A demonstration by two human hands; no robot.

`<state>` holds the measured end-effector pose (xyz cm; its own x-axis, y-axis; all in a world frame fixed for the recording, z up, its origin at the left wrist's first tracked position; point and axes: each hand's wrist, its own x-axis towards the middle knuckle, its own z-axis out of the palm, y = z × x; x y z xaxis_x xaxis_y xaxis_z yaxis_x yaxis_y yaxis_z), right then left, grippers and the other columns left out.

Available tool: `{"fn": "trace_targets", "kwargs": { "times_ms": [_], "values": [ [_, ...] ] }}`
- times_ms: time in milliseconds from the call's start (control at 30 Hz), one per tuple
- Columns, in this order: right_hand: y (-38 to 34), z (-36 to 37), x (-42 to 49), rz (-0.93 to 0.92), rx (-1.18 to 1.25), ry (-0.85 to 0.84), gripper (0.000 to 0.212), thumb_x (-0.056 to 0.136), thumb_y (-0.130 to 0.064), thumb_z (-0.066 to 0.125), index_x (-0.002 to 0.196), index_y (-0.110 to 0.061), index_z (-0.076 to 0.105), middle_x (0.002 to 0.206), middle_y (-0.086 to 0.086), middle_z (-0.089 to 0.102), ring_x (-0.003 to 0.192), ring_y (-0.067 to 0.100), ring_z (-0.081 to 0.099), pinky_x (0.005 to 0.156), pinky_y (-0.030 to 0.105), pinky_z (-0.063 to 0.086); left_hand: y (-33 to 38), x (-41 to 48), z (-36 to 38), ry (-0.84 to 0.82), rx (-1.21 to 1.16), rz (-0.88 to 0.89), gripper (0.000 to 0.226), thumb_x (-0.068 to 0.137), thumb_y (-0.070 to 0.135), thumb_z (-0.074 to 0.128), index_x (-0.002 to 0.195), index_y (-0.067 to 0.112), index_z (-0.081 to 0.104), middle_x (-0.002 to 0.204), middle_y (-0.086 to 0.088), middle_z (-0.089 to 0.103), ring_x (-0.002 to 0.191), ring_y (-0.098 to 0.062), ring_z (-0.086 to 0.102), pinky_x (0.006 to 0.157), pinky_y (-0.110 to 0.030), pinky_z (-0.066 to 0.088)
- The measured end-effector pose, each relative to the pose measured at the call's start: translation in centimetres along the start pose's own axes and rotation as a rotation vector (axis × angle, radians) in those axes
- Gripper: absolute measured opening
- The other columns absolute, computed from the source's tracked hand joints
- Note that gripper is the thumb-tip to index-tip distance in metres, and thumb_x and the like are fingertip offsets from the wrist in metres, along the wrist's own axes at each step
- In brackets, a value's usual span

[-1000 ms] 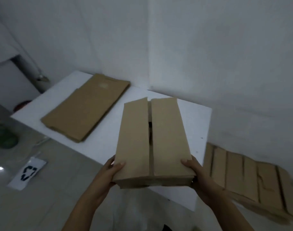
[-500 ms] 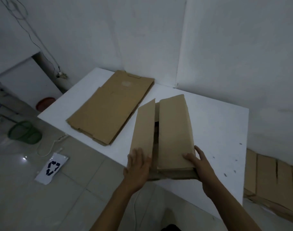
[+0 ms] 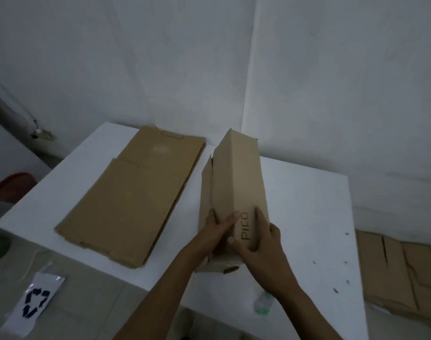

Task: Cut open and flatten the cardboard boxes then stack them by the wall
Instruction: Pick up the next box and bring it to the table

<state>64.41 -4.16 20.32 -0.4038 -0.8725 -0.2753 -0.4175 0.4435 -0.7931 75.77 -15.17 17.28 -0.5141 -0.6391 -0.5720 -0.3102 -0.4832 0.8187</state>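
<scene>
Gripping cardboard box (image 3: 236, 182) in left hand (image 3: 215, 233) and right hand (image 3: 266, 246), fingers (image 3: 228, 222) clamped round its near end (PICO print (image 3: 244, 225) between them); long axis pointing away, toward wall (image 3: 160, 69).

Matt brown cardboard box (image 3: 236, 182) and flattened cardboard (image 3: 128, 192) lie on a smooth white table (image 3: 307, 217).

You stand at a white table (image 3: 307, 204) set in the far corner of two white walls (image 3: 160, 57). Lighting is dim. Pale tiled floor (image 3: 91, 303) near left; red basin (image 3: 13, 186) far left.
</scene>
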Motion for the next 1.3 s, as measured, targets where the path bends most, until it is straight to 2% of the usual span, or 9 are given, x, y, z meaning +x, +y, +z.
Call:
{"fn": "trace_targets", "kwargs": {
  "times_ms": [167,333,433,600,800,900,1100,1200,1300],
  "values": [
    [-2.3,1.3,1.6,0.039,0.016,0.117,0.087,0.090,-0.055,0.061,0.158,-0.038,0.007,0.149,-0.012,0.027,0.126,0.012,0.046,0.063,0.007,0.047,2.6,2.1,-2.0,-0.094,-0.041,0.020,0.069,0.088,0.046,0.066,0.145,0.031,0.030,0.128,0.007,0.057,0.102,-0.004,0.059,0.056,-0.015,0.051],
    [0.5,2.7,2.2,0.228,0.722,0.444,0.043,0.103,-0.043,0.042,0.145,-0.039,0.039,0.141,-0.002,0.054,0.116,0.012,0.060,0.094,0.029,0.053,2.4,4.6,-4.6,-0.139,-0.100,0.014,0.063,0.085,0.053,0.068,0.139,0.036,0.040,0.126,0.008,0.064,0.102,-0.004,0.065,0.076,-0.030,0.053],
    [7.1,4.4,1.5,0.636,0.376,0.591,0.047,0.100,-0.039,0.057,0.141,-0.018,0.049,0.136,0.014,0.057,0.115,0.027,0.059,0.100,0.045,0.049,1.7,5.1,-5.8,-0.184,-0.110,0.001,0.088,0.061,0.075,0.075,0.138,0.046,0.043,0.129,0.011,0.065,0.118,-0.016,0.062,0.101,-0.055,0.047],
    [13.1,7.5,-0.7,0.901,0.100,0.467,0.073,0.085,-0.047,0.073,0.140,-0.009,0.044,0.136,0.021,0.047,0.126,0.041,0.045,0.105,0.051,0.042,1.1,4.5,-7.0,-0.183,-0.153,-0.029,0.086,0.063,0.073,0.074,0.139,0.047,0.044,0.133,0.010,0.063,0.126,-0.019,0.057,0.106,-0.060,0.042],
    [14.1,7.5,-0.2,0.830,0.039,0.382,0.031,0.089,-0.019,0.065,0.113,-0.005,0.051,0.103,0.013,0.059,0.087,0.028,0.060,0.077,0.041,0.054,2.9,3.9,-6.5,-0.165,-0.091,-0.079,0.079,0.067,0.063,0.073,0.138,0.043,0.046,0.130,0.014,0.061,0.126,-0.017,0.053,0.105,-0.064,0.039],
    [12.1,5.1,1.2,0.789,0.314,0.390,0.021,0.098,-0.018,0.054,0.110,-0.001,0.055,0.090,0.016,0.064,0.069,0.025,0.065,0.057,0.035,0.054,4.0,4.4,-6.5,-0.158,-0.040,-0.117,0.068,0.076,0.051,0.075,0.136,0.032,0.050,0.128,0.008,0.060,0.120,-0.022,0.053,0.095,-0.059,0.047],
    [1.9,0.6,5.9,0.395,0.726,0.299,0.018,0.096,-0.007,0.051,0.108,-0.015,0.061,0.107,0.007,0.072,0.097,0.026,0.070,0.082,0.045,0.059,6.4,4.8,-6.1,-0.093,0.041,-0.159,0.018,0.084,0.032,0.058,0.095,0.018,0.056,0.091,-0.005,0.053,0.084,-0.027,0.050,0.075,-0.044,0.043],
    [-1.6,-0.9,6.9,0.258,0.626,0.172,0.020,0.096,-0.007,0.050,0.114,-0.014,0.058,0.105,-0.009,0.071,0.092,0.011,0.067,0.073,0.031,0.055,7.0,4.9,-4.9,-0.060,-0.037,-0.142,0.039,0.092,0.052,0.054,0.110,0.019,0.061,0.099,-0.008,0.063,0.092,-0.031,0.061,0.075,-0.045,0.053],
    [-2.4,-1.5,7.0,0.207,0.497,0.118,0.012,0.101,-0.016,0.049,0.109,-0.018,0.058,0.105,-0.016,0.068,0.090,0.006,0.065,0.075,0.028,0.055,5.7,5.2,-4.2,-0.091,-0.172,-0.137,0.063,0.082,0.070,0.061,0.123,0.022,0.067,0.115,-0.010,0.073,0.112,-0.034,0.066,0.102,-0.055,0.048]
  ]
}}
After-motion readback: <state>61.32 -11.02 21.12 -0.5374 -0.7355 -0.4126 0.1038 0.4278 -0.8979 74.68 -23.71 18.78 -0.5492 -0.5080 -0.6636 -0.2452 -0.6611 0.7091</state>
